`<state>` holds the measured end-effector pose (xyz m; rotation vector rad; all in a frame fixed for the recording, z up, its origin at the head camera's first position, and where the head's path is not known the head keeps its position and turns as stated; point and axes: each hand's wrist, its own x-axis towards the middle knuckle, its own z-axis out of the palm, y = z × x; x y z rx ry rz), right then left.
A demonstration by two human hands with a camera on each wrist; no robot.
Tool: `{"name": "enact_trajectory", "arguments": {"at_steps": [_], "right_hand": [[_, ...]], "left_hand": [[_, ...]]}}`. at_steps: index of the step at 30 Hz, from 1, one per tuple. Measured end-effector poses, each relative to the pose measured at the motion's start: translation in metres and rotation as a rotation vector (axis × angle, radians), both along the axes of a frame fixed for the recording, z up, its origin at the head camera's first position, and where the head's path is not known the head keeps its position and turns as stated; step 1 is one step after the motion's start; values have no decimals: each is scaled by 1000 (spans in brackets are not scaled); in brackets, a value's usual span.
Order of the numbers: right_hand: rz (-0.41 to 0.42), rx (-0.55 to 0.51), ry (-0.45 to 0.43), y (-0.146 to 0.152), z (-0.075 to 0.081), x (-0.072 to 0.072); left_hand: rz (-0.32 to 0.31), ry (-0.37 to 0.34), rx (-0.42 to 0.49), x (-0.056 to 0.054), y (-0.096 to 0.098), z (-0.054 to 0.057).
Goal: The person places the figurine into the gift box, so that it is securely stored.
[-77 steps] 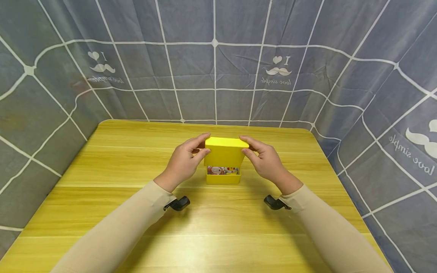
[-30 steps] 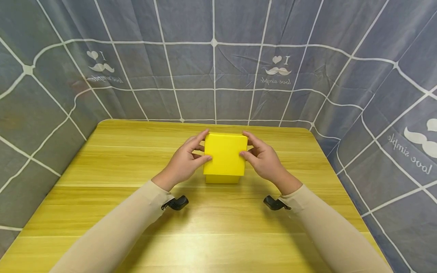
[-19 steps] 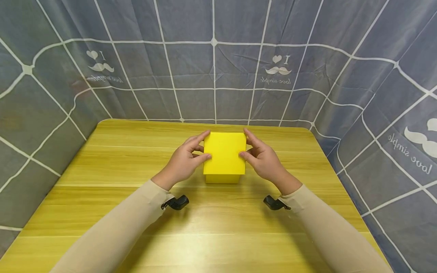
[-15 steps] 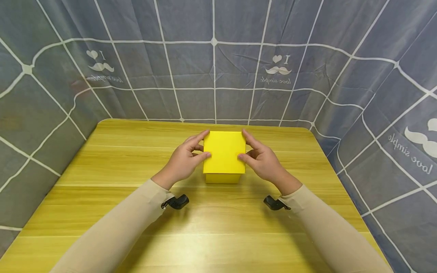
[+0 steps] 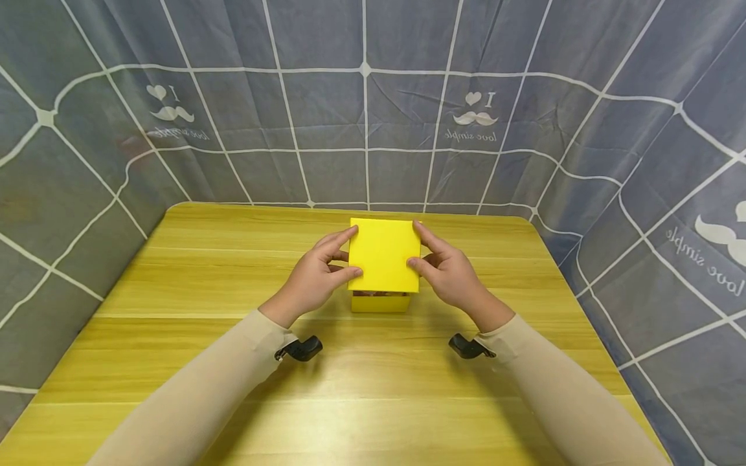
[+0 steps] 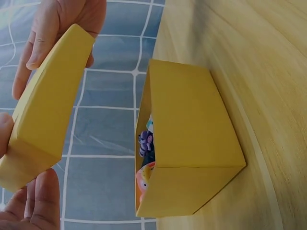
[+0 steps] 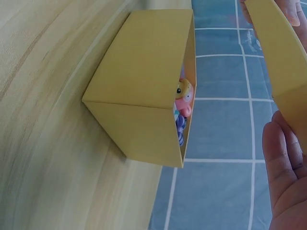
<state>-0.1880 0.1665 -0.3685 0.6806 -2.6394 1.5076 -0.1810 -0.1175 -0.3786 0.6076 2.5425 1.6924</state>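
Both hands hold a square yellow box lid [image 5: 384, 255] above its yellow box [image 5: 380, 304]. My left hand [image 5: 315, 275] pinches the lid's left side between thumb and fingers; my right hand [image 5: 445, 268] grips the right side the same way. In both wrist views the lid hangs apart from the box, with a gap between them. The box stands upright on the table, open at the top. Inside sit small colourful toy figures, among them a purple striped one [image 6: 146, 143] and a pink-and-yellow one [image 7: 184, 96]. The lid hides most of them in the head view.
The wood-grain table [image 5: 373, 388] extends around the box. A grey-blue curtain [image 5: 326, 110] with white grid lines hangs behind it and at both sides. A black wrist camera [image 5: 305, 348] juts inward from the left cuff, another [image 5: 464, 346] from the right.
The lid, tilted steeply at first with the toys in view, came level over the box and hid them. Since then it has risen slightly and moved back, baring a strip of the contents.
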Motion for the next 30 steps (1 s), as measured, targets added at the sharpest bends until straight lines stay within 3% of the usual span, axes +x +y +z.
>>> {"name": "enact_trajectory", "arguments": {"at_steps": [8,20,30], "right_hand": [[0,16,-12,0,-1,1],[-1,121,-35,1,-5,0],[-19,125,-59,1,-9,-1]], "left_hand": [[31,-13,12,-2,1,0],[84,-46,-9,-3,4,-1],[54,-34,-15,-1,6,-5]]}}
